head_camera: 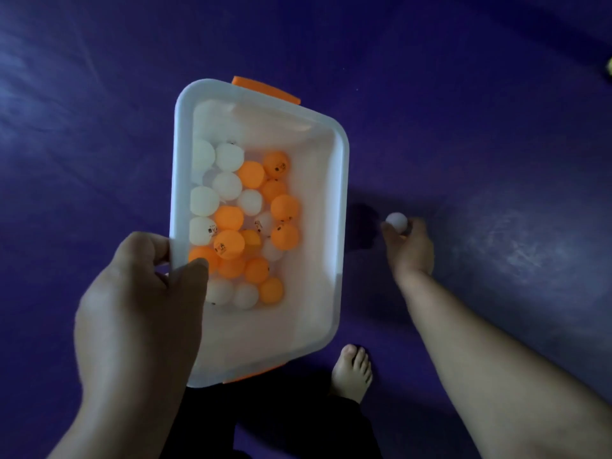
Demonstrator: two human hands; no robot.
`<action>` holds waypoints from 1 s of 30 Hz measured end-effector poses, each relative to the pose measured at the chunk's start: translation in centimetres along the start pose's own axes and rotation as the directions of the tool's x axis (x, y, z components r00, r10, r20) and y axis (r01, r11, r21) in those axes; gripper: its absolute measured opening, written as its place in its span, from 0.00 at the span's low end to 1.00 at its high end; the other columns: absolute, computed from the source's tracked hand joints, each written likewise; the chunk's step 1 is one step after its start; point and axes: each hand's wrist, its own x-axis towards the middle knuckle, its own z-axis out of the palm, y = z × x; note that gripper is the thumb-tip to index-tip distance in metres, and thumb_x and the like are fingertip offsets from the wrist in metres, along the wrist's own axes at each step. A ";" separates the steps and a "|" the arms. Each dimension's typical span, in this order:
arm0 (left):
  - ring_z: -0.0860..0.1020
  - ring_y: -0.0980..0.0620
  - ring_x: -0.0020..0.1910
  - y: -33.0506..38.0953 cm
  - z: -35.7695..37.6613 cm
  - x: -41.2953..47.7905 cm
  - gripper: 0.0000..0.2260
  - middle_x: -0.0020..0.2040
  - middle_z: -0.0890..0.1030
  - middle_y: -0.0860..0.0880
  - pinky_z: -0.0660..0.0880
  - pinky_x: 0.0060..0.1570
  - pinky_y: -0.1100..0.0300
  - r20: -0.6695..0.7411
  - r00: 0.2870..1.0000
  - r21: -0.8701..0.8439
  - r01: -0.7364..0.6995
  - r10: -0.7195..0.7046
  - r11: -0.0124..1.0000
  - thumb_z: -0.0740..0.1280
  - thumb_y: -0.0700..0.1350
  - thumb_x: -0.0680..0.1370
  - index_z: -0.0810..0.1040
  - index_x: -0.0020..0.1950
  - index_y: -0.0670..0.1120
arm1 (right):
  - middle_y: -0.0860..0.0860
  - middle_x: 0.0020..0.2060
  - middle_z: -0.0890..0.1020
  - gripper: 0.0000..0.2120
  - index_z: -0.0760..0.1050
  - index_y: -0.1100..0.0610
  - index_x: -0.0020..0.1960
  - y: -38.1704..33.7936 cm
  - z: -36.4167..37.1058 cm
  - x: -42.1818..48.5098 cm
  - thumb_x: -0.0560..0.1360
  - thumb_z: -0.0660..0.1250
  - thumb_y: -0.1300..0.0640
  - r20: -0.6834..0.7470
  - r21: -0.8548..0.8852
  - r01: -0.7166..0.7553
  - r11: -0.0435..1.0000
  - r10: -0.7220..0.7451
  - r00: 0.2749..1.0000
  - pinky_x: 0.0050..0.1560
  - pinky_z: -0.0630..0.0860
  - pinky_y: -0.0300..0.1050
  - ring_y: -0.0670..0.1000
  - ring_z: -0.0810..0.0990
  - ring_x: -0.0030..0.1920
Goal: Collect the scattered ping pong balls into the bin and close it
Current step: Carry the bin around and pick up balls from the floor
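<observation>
A white plastic bin (334,207) with orange latches at both ends is held up over the purple floor, with no lid on it. Inside lie several white and orange ping pong balls (241,220), gathered toward its left side. My left hand (145,293) grips the bin's left rim, thumb inside and fingers outside. To the right of the bin, low near the floor, my right hand (410,246) pinches a single white ping pong ball (396,222) in its fingertips.
The purple floor (496,144) spreads all around. My bare foot (352,372) stands just below the bin's near right corner, with dark trousers beneath the bin. A small yellowish object (608,70) shows at the far right edge.
</observation>
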 end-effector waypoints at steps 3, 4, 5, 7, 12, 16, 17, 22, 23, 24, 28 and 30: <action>0.73 0.54 0.34 0.1 -0.6 0.8 0.06 0.34 0.75 0.55 0.68 0.32 0.57 -0.005 0.998 -0.021 0.055 -0.055 0.998 0.68 0.49 0.73 0.71 0.43 0.54 | 0.46 0.40 0.79 0.09 0.71 0.53 0.51 -4.3 -1.2 -2.3 0.75 0.68 0.51 -0.129 0.283 0.181 0.942 -0.150 0.980 0.43 0.72 0.42 0.47 0.79 0.41; 0.72 0.56 0.34 0.1 -0.8 1.0 0.05 0.34 0.75 0.55 0.66 0.31 0.58 0.004 0.997 -0.028 0.077 -0.077 0.997 0.68 0.49 0.74 0.71 0.43 0.53 | 0.43 0.39 0.78 0.09 0.70 0.51 0.51 -6.0 -1.8 -3.5 0.75 0.68 0.52 -0.159 0.358 0.237 0.903 -0.191 0.969 0.42 0.73 0.41 0.41 0.78 0.38; 0.72 0.57 0.35 0.2 -1.0 1.2 0.05 0.35 0.75 0.54 0.65 0.31 0.59 0.015 0.995 -0.040 0.098 -0.097 0.994 0.68 0.49 0.74 0.71 0.43 0.52 | 0.41 0.40 0.78 0.09 0.70 0.50 0.51 -7.6 -2.5 -4.8 0.74 0.69 0.53 -0.189 0.416 0.294 0.861 -0.234 0.954 0.41 0.73 0.36 0.37 0.77 0.37; 0.72 0.57 0.35 0.6 -1.7 1.8 0.05 0.35 0.75 0.54 0.65 0.30 0.59 0.035 0.990 -0.069 0.137 -0.135 0.988 0.67 0.49 0.74 0.71 0.43 0.52 | 0.39 0.42 0.78 0.12 0.70 0.49 0.53 -10.5 -3.8 -7.5 0.72 0.69 0.50 -0.232 0.463 0.423 0.779 -0.354 0.906 0.40 0.73 0.29 0.35 0.77 0.39; 0.70 0.59 0.33 1.9 -3.8 3.0 0.05 0.33 0.74 0.56 0.63 0.29 0.62 0.059 0.980 -0.134 0.195 -0.188 0.972 0.67 0.48 0.75 0.72 0.44 0.50 | 0.46 0.50 0.80 0.23 0.70 0.47 0.60 -17.1 -5.2 -13.2 0.68 0.66 0.39 -0.066 0.265 0.670 0.693 -0.680 0.730 0.44 0.78 0.43 0.47 0.80 0.48; 0.74 0.51 0.35 2.4 -6.9 4.2 0.06 0.34 0.75 0.55 0.67 0.33 0.55 0.055 0.982 -0.210 0.187 -0.180 0.960 0.68 0.48 0.75 0.73 0.44 0.48 | 0.49 0.55 0.76 0.30 0.67 0.57 0.67 -20.9 -7.1 -14.8 0.70 0.66 0.42 -0.087 0.166 0.732 0.661 -0.729 0.679 0.49 0.78 0.49 0.50 0.77 0.52; 0.74 0.51 0.34 2.6 -7.9 4.5 0.06 0.33 0.75 0.54 0.68 0.33 0.55 0.050 0.982 -0.219 0.191 -0.184 0.957 0.68 0.48 0.74 0.73 0.44 0.48 | 0.49 0.56 0.76 0.29 0.66 0.56 0.67 -21.9 -7.9 -15.0 0.70 0.66 0.44 -0.110 0.190 0.712 0.676 -0.706 0.699 0.48 0.78 0.49 0.49 0.77 0.51; 0.73 0.53 0.33 4.4 -13.6 6.8 0.07 0.33 0.76 0.52 0.68 0.31 0.56 0.029 0.980 -0.264 0.198 -0.197 0.944 0.67 0.49 0.75 0.72 0.42 0.49 | 0.49 0.59 0.73 0.25 0.63 0.56 0.69 -27.5 -11.3 -14.6 0.73 0.66 0.62 -0.187 0.204 0.649 0.733 -0.621 0.761 0.44 0.75 0.37 0.40 0.76 0.44; 0.74 0.52 0.33 4.8 -14.7 7.2 0.06 0.33 0.76 0.52 0.69 0.31 0.55 0.028 0.980 -0.271 0.199 -0.199 0.942 0.67 0.49 0.75 0.72 0.42 0.49 | 0.51 0.60 0.74 0.26 0.62 0.57 0.69 -28.7 -11.7 -14.3 0.74 0.66 0.64 -0.199 0.197 0.638 0.745 -0.607 0.770 0.44 0.73 0.34 0.38 0.76 0.43; 0.74 0.52 0.32 5.2 -15.8 7.8 0.06 0.33 0.76 0.51 0.69 0.31 0.55 0.026 0.980 -0.279 0.198 -0.198 0.940 0.67 0.50 0.75 0.71 0.42 0.49 | 0.54 0.61 0.74 0.26 0.62 0.57 0.69 -30.0 -12.0 -14.0 0.74 0.65 0.65 -0.210 0.195 0.624 0.757 -0.590 0.780 0.44 0.72 0.31 0.37 0.76 0.42; 0.74 0.51 0.32 6.9 -19.2 10.4 0.07 0.33 0.76 0.51 0.69 0.30 0.55 -0.003 0.981 -0.301 0.183 -0.193 0.936 0.67 0.50 0.75 0.71 0.41 0.49 | 0.52 0.62 0.72 0.23 0.64 0.57 0.68 -36.0 -12.4 -12.4 0.75 0.63 0.66 -0.270 0.248 0.552 0.796 -0.491 0.828 0.46 0.75 0.45 0.39 0.75 0.38; 0.73 0.50 0.32 7.7 -19.8 12.1 0.07 0.32 0.76 0.51 0.67 0.29 0.57 -0.023 0.979 -0.302 0.185 -0.201 0.935 0.67 0.49 0.75 0.71 0.41 0.49 | 0.50 0.60 0.72 0.20 0.66 0.57 0.66 -38.9 -12.5 -10.8 0.75 0.62 0.65 -0.275 0.292 0.508 0.810 -0.438 0.856 0.47 0.76 0.49 0.49 0.79 0.42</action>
